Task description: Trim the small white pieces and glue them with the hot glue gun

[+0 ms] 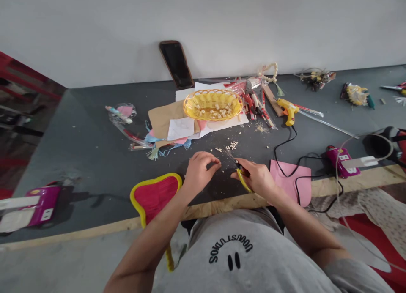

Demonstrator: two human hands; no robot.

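Note:
My left hand (202,169) is over the near part of the dark table, thumb and fingertips pinched together. Whatever lies between them is too small to make out. A pair of scissors (242,181) with yellow handles is in my right hand (258,178), blades pointing away from me and to the left. Just beyond the blades lie small cream-coloured bits (233,145). Farther back, a yellow woven basket (213,116) holds several pale little pieces. By my left forearm is a crimson, fan-shaped panel (156,196) edged in fuzzy yellow, partly hidden by the arm.
A phone (176,64) leans against the wall. Papers (180,129) and tassels lie left of the basket. Toward the right are a yellow glue gun (288,111) with a black cord, pink paper (298,181) and a purple device (344,162). Another purple device (44,205) stands far left.

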